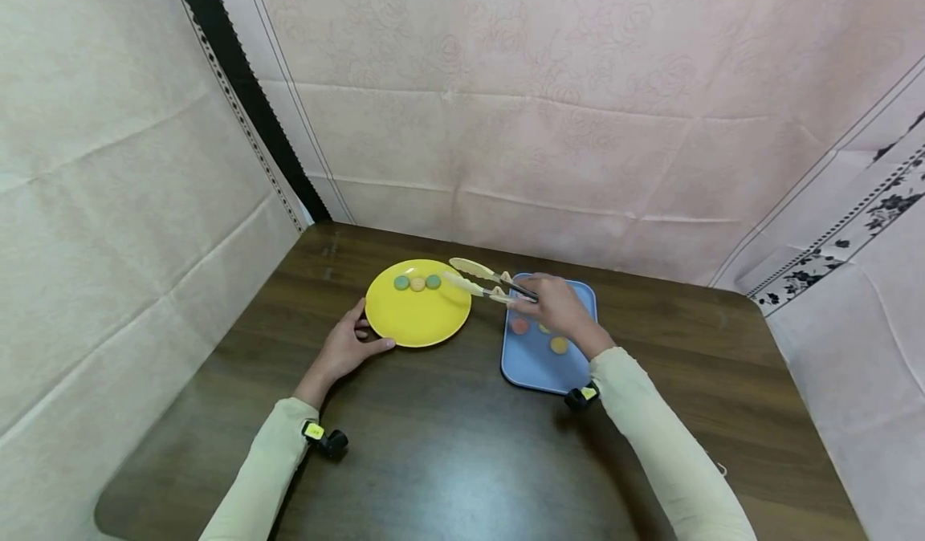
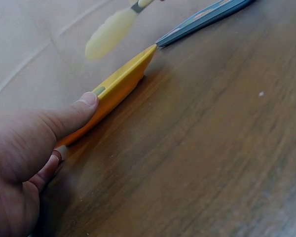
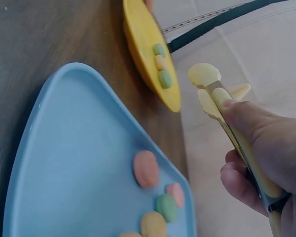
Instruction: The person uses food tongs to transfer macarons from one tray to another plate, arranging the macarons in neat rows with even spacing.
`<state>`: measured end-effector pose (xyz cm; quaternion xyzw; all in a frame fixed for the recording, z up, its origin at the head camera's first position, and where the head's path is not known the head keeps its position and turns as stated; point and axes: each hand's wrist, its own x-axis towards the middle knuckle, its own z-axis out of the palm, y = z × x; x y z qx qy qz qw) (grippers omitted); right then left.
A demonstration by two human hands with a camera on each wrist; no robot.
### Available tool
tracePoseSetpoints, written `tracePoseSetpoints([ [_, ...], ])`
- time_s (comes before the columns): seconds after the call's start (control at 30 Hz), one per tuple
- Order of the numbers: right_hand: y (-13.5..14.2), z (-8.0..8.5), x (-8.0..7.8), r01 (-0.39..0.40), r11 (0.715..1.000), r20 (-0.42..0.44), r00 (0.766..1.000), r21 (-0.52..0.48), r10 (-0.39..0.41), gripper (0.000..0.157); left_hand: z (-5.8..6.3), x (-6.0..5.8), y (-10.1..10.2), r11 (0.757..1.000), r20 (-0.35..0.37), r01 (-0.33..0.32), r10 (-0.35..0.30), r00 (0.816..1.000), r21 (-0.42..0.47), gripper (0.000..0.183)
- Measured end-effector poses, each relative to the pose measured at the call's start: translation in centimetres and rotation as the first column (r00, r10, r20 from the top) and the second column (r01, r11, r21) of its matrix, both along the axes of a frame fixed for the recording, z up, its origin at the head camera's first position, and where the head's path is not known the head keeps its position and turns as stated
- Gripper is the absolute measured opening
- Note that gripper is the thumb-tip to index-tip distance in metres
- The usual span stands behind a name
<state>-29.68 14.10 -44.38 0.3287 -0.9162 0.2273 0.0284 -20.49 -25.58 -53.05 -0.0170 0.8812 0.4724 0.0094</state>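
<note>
**Spread tongs (image 1: pixel 473 269) hang above the right rim of the yellow plate (image 1: pixel 422 316)**

The tongs reach in from the plate's right, their pale tips parted over its rim, with nothing visible between them. The person's right hand (image 1: pixel 556 304), to the right of the plate, has its fingers curled round the handles. The left hand (image 1: pixel 347 348), at the plate's near-left rim, pinches the edge, thumb on top and fingers tucked beneath.

On the plate's far half sit three small round pieces (image 1: pixel 417 284) in a row: green, tan, green. If the tongs dip or swing left, a tip could knock the nearest green one and break the row. If the left hand lifts its side of the rim, the plate may tilt and the pieces slide or roll. A loose squeeze could also drop whatever the tongs pick up between the plate and the blue tray (image 1: pixel 535 364) just to its right.

On that tray, a pink piece (image 3: pixel 146 169) and several others lie. Their number is uncertain: the right hand covers some from above, and the right wrist view cuts off others at its lower edge. The fingers under the plate are largely hidden, so their hold cannot be judged fully. Beneath everything lies the brown table (image 1: pixel 419 412).
</note>
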Motion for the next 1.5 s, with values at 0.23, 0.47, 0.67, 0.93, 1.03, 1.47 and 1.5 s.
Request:
tracePoseSetpoints([
  [0.23, 3.0, 1.5, 2.3, 0.08, 0.997, 0.001, 0.997, -0.012, -0.08, 0.057, -0.1, 0.0, 0.0, 1.0, -0.004, 0.011, -0.011, 1.0, 0.001, 0.115],
  [0.47, 6.3, 1.4, 4.7, 0.164, 0.986, -0.019, 0.986, -0.01, -0.164, 0.057, 0.0, 0.0, 0.0, 1.0, -0.006, 0.007, -0.007, 1.0, -0.001, 0.116],
  [0.67, 9.3, 1.0, 6.7, 0.197, 0.98, -0.069, 0.978, -0.023, -0.198, 0.056, 0.1, 0.0, 0.0, 1.0, -0.002, 0.003, -0.003, 1.0, 0.003, 0.115],
  [0.93, 13.0, 1.6, 9.3, 0.239, 0.971, -0.11, 0.965, -0.007, -0.239, 0.053, 0.1, 0.0, 0.0, 1.0, -0.007, 0.007, -0.007, 1.0, 0.008, 0.115],
  [1.03, 14.3, 1.6, 10.2, 0.253, 0.967, -0.128, 0.96, 0.014, -0.249, 0.053, 0.0, 0.0, 0.0, 1.0, -0.01, 0.009, -0.009, 1.0, 0.009, 0.115],
  [1.47, 16.6, 0.2, 13.0, 0.293, 0.952, -0.098, 0.954, 0.09, -0.284, 0.054, -0.2, -0.2, 0.0, 1.0, -0.006, 0.014, -0.014, 1.0, 0.023, 0.117],
  [1.5, 16.7, 0.0, 13.1, 0.294, 0.952, -0.095, 0.954, 0.089, -0.286, 0.055, -0.2, -0.2, 0.0, 1.0, -0.005, 0.013, -0.013, 1.0, 0.025, 0.118],
])
